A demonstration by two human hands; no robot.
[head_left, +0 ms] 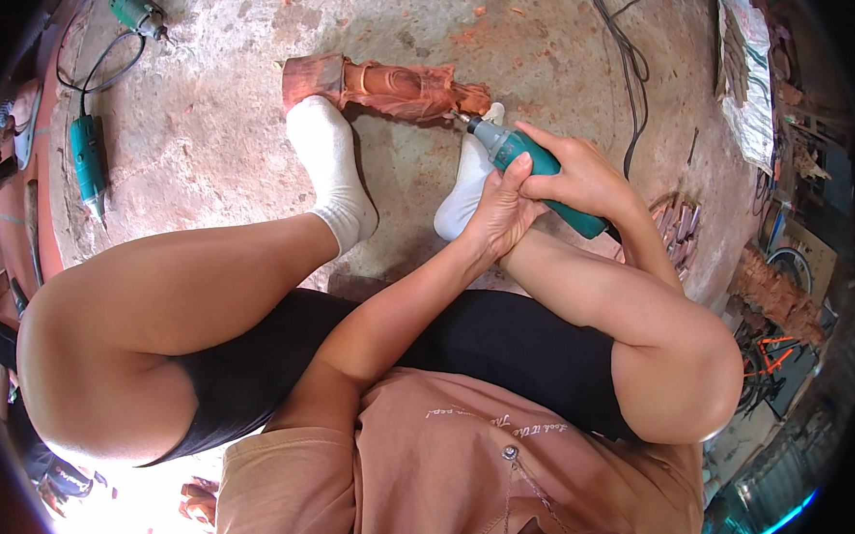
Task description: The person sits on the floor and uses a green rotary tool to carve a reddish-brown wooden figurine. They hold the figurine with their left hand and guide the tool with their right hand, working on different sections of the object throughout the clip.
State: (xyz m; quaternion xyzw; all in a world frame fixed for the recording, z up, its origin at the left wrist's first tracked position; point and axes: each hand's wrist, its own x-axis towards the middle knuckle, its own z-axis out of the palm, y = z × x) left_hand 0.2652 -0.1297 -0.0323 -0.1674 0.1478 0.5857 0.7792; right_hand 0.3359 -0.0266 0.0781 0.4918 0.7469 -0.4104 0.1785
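Both my hands are closed around a teal die grinder (565,214) with a grey nose. My left hand (505,205) grips it from the near side, thumb up along the body. Over the top and far side wraps my right hand (577,172). The grinder's metal bit (462,117) points at the right end of a reddish carved wood piece (394,88), touching or very close to it. That piece lies on the floor, braced by my white-socked feet, the left foot (330,161) against its left part and the right foot (464,193) near its right end.
On the concrete floor (228,152) at the left lies a second teal grinder (85,159), with another green power tool (139,13) beyond it. Black cords (626,53) run down the right side. Wood sticks (679,223) and a rough wood log (775,295) lie to the right.
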